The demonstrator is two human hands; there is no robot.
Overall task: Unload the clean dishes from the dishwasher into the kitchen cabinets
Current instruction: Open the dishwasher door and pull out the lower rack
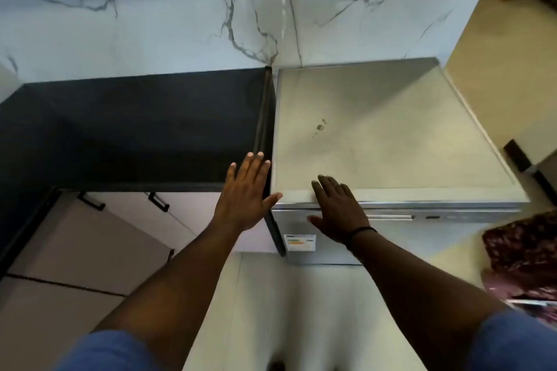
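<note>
Dishwasher interior hidden behind its shut door, label below the right hand too blurred to be read, patterned cloth cut off at the right edge.

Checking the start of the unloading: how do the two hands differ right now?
The left hand is over the edge of the black countertop, while the right hand is at the dishwasher top's front edge. The right wrist wears a dark band; the left is bare. Both are open, fingers straight, holding nothing.

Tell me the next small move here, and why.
Probably slide the right hand down to the handle recess and pull: the dishwasher door looks shut, no dishes show, and both the right and left hand are open and hold nothing.
</note>
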